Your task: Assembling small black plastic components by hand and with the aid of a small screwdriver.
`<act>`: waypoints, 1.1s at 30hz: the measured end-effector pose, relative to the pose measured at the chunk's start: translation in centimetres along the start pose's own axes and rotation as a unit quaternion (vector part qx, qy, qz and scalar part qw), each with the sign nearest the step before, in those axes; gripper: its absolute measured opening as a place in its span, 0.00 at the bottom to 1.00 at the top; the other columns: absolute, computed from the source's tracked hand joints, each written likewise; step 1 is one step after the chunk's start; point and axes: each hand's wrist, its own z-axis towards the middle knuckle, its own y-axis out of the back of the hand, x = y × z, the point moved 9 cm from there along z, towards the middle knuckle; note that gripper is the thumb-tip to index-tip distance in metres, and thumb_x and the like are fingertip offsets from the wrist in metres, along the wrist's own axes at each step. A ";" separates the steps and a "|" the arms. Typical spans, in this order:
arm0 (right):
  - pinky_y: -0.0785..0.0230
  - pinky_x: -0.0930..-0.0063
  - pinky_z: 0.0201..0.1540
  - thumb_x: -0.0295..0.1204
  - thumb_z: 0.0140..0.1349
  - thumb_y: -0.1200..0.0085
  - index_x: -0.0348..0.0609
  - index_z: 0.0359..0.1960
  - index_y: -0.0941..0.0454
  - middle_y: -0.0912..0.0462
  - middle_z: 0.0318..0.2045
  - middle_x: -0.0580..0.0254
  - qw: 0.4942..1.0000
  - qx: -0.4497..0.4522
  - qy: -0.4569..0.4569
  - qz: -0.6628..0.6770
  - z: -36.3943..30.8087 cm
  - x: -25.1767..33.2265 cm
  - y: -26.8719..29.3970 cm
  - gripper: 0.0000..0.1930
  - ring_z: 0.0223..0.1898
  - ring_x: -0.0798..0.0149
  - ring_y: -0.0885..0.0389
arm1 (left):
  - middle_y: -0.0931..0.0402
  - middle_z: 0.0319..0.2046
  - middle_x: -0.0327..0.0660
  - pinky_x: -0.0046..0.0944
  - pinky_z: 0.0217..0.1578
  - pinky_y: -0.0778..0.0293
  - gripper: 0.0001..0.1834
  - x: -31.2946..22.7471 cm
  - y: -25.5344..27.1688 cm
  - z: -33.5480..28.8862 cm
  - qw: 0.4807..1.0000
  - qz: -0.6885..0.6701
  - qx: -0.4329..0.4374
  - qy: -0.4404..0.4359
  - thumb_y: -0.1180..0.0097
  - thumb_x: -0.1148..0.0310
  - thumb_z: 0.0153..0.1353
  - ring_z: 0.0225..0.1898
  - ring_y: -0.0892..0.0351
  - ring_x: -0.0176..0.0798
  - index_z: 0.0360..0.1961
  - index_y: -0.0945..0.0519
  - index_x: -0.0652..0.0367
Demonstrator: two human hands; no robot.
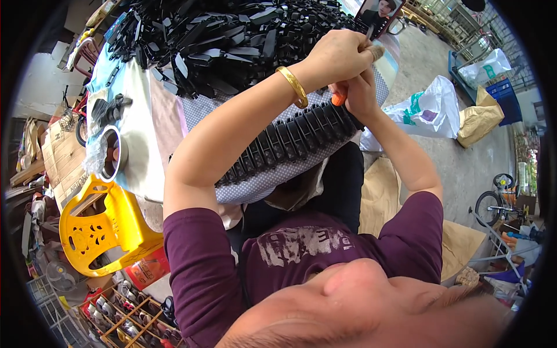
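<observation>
The head view is looking down over the person's purple-sleeved arms at a cloth-covered tabletop (145,116). The left hand (339,55), with a gold bangle (293,86) on its wrist, is curling over the far end of a long row of black plastic parts (290,142) that is lying across the near edge of the tabletop. Its fingers are pressed together in a loose fist, with a wrapped fingertip showing at the top; what they are pinching cannot be made out. The right hand (360,93) is sitting just under the left one, touching it, with its fingers closed around an orange-handled tool (338,100) at the end of the row. A big heap of loose black plastic pieces (232,40) is covering the far side of the tabletop. A phone (380,14) is leaning just beyond the hands. A yellow plastic chair (101,232) is standing to the left, and a white bag (432,110) is lying on the floor to the right.
</observation>
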 end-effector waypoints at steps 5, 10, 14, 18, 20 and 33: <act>0.42 0.81 0.16 0.32 0.64 0.59 0.40 0.31 0.30 0.30 0.15 0.69 0.997 0.029 -0.029 0.060 -0.3 -1.0 0.0 0.09 0.11 0.75 0.35 | 0.20 0.25 0.49 0.37 0.32 0.24 0.21 0.0 -1.3 0.4 0.996 -0.080 0.037 0.020 0.53 0.54 0.62 0.28 0.19 0.46 0.32 0.17 0.61; 0.42 0.83 0.15 0.32 0.61 0.54 0.42 0.22 0.30 0.31 0.13 0.70 0.998 -0.036 -0.017 -0.055 -1.2 -0.1 -0.2 0.10 0.13 0.77 0.35 | 0.20 0.26 0.47 0.39 0.33 0.25 0.23 0.2 -0.7 -1.3 0.999 -0.042 0.025 0.014 0.58 0.54 0.64 0.27 0.20 0.48 0.30 0.17 0.59; 0.42 0.83 0.16 0.31 0.60 0.54 0.41 0.22 0.30 0.30 0.14 0.70 0.977 -0.074 0.132 -0.151 -0.9 1.2 -0.1 0.10 0.14 0.78 0.34 | 0.21 0.27 0.50 0.41 0.32 0.25 0.18 -0.5 -0.7 -1.5 0.998 0.016 -0.026 -0.054 0.55 0.57 0.62 0.28 0.20 0.50 0.35 0.18 0.59; 0.42 0.83 0.16 0.33 0.62 0.55 0.41 0.23 0.29 0.30 0.14 0.70 0.971 -0.065 0.151 -0.172 -0.9 2.2 -0.3 0.12 0.14 0.78 0.33 | 0.21 0.26 0.50 0.40 0.33 0.25 0.19 0.2 -0.2 -1.9 0.995 -0.041 -0.073 -0.051 0.56 0.57 0.62 0.30 0.20 0.51 0.36 0.18 0.59; 0.42 0.83 0.16 0.33 0.63 0.55 0.41 0.23 0.29 0.30 0.14 0.70 0.988 -0.015 0.065 -0.142 -0.6 1.1 -0.9 0.12 0.14 0.78 0.34 | 0.21 0.25 0.49 0.41 0.33 0.25 0.20 1.0 -0.1 -1.5 0.996 -0.077 -0.049 -0.019 0.57 0.56 0.63 0.29 0.20 0.51 0.36 0.18 0.60; 0.40 0.83 0.16 0.31 0.63 0.57 0.40 0.30 0.29 0.28 0.17 0.69 0.986 0.015 0.055 -0.157 -1.4 0.2 -2.7 0.09 0.14 0.77 0.32 | 0.18 0.29 0.46 0.34 0.35 0.24 0.17 1.9 0.9 -3.5 0.990 -0.126 -0.053 -0.028 0.55 0.62 0.63 0.31 0.18 0.39 0.38 0.19 0.64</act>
